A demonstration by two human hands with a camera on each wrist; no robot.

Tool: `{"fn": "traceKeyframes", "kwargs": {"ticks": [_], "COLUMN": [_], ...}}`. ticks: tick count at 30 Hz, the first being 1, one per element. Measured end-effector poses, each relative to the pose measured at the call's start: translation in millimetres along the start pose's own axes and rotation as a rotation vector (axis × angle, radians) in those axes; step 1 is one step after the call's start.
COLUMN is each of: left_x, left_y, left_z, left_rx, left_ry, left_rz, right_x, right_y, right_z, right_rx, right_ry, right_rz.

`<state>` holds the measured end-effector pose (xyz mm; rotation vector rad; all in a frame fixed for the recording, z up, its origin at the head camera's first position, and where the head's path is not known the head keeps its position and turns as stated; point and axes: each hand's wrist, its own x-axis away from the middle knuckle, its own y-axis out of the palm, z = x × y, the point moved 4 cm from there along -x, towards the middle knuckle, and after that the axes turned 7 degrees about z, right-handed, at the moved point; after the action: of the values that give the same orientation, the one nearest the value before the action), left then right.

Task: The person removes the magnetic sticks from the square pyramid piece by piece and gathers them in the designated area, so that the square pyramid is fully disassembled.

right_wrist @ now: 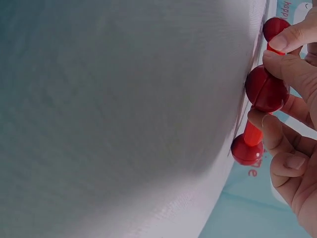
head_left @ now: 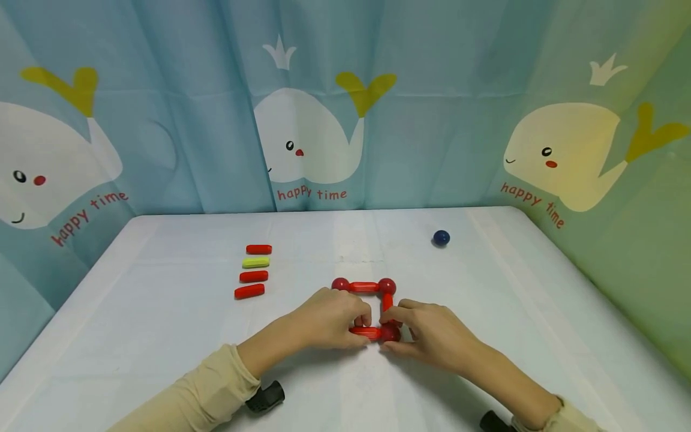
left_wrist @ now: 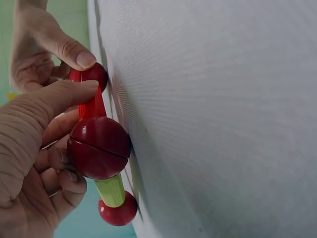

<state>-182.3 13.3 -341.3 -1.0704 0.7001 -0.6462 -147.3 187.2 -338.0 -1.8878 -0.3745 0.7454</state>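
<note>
A square frame of red balls and short rods lies on the table in front of me. Thumb and fingers of my left hand (head_left: pixel 332 318) pinch the near red rod (head_left: pixel 366 332). My right hand (head_left: pixel 434 333) grips the near right ball (head_left: pixel 391 332), with fingers also at the right-hand red rod (head_left: pixel 387 302). Another red rod (head_left: pixel 364 287) joins the far left ball (head_left: pixel 341 284) and far right ball (head_left: pixel 387 286). In the left wrist view, the near left ball (left_wrist: pixel 99 148) and a yellow-green rod (left_wrist: pixel 110 191) show; my left hand hides both in the head view.
Left of the frame, red rods (head_left: pixel 254 276) and a yellow-green rod (head_left: pixel 255 262) lie in a column. A dark blue ball (head_left: pixel 441 237) sits at the back right of the white table (head_left: pixel 162 258). A blue curtain (head_left: pixel 432 150) with whales hangs behind.
</note>
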Motion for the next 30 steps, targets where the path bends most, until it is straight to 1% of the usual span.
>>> {"fn": "traceKeyframes", "kwargs": {"ticks": [5,12,16,20,23,26,30], "left_x": [1.4,5.0,8.3,10.7,11.6,12.0,12.1], "left_y": [2.5,2.0,2.4,3.7,3.9,3.7,2.8], "left_z": [-2.5,-4.5,-9.1,-15.1,-17.9,-18.7,-18.3], "left_rx": [0.043,0.103,0.196,0.298,0.346,0.360,0.341], "left_ry": [-0.012,0.018,0.022,-0.007,-0.032,-0.044,-0.041], "left_rz": [-0.002,0.026,0.039,0.035,0.021,0.012,0.012], "right_x": [-1,0,1,1,0,1,1], "right_y": [1,1,1,0,0,0,-1], "right_z": [-1,0,1,2,3,4,4], "right_rx": [-0.015,-0.070,-0.117,-0.160,-0.179,-0.190,-0.211], "right_ry": [-0.014,-0.028,-0.046,-0.041,-0.019,0.003,0.013], "right_rz": [0.002,0.010,0.029,0.027,0.015,0.002,-0.010]}}
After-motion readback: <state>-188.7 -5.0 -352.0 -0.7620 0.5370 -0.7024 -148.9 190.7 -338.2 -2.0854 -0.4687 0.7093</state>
